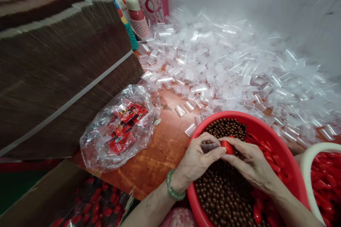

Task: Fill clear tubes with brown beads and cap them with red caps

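My left hand (193, 161), a green bead bracelet (173, 186) at its wrist, is closed round a small transparent plastic tube (209, 147). Brown beads seem to show at the tube's mouth. Against its right end, my right hand (249, 163) pinches a shiny red plastic piece (227, 147); whether the two are joined I cannot tell. Both hands are over a red basin (289, 156). Glossy brown beads (222, 191) fill its left and middle, and loose red plastic pieces (273, 158) lie along its right side.
A heap of transparent tubes (218, 64) spreads along the wall. Left of the basin lies a plastic bag (144, 138) with red printed cards. Bundled brown cardboard (66, 67) towers at left, above a box of red pieces (93, 205). A cream-rimmed tub (306, 165) stands right; a bottle (135, 14) stands behind.
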Available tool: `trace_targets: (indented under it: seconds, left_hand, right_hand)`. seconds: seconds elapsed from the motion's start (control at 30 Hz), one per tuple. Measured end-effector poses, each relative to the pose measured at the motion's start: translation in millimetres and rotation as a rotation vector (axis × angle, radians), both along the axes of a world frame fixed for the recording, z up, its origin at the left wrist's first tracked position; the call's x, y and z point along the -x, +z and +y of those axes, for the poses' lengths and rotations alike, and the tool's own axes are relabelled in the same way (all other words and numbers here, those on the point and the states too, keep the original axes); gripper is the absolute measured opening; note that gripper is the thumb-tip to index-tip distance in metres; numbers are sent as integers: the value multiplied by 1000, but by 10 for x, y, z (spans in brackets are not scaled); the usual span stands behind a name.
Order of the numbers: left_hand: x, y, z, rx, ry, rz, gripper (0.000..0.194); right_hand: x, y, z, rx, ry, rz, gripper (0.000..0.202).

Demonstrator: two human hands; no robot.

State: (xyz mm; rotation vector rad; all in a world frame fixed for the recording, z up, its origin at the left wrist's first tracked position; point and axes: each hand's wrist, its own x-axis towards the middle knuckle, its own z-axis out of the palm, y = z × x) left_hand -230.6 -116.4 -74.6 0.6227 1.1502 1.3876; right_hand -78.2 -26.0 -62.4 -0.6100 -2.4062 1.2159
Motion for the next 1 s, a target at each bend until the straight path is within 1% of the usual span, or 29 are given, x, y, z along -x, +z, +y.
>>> trace_targets:
  seconds: [0.07,0.1,0.2,0.27,0.3,0.37,0.47,0.5,0.57,0.7,0.77,0.83,0.9,1.0]
  left_hand:
    - [-9,1,0,-7,-17,65,21]
    - [-15,-1,-1,-12,-24,89,21]
    - [-33,-25,-6,-3,-76,113,19]
    - [-40,-48,-14,19,-123,111,19]
    - [-42,-59,-18,25,-143,113,20]
    - [-41,-79,-25,28,-177,128,22]
    - [-39,-105,-30,8,-254,159,23]
    - [-39,-115,-30,-5,-281,163,24]
    - [-41,-132,-27,-37,-317,150,26]
    - [-51,-132,-18,-59,-318,52,26]
    - [-56,-112,-12,-73,-316,-4,19]
    - [-58,-93,-8,-85,-315,-42,15]
    - [-56,-86,-8,-73,-311,-59,22]
    - [-51,-96,-13,-38,-319,-70,34]
  right_hand:
    - [-46,3,37,43,-5,-37,23]
    - [-75,4,53,73,-30,-53,24]
    - [-140,25,83,204,-160,-4,35]
    - [-148,51,93,272,-220,66,32]
    - [-142,65,96,277,-224,87,26]
    - [-118,85,101,220,-210,109,19]
    - [-77,86,96,119,-197,131,17]
    - [-64,80,88,115,-211,140,16]
    - [-36,66,59,160,-264,154,15]
    - [51,51,-44,264,-362,219,15]
    - [102,42,-102,253,-355,249,12]
    - [141,21,-147,195,-328,269,10]
    - [160,-12,-169,129,-316,273,11]
    - [166,-57,-165,68,-339,255,12]
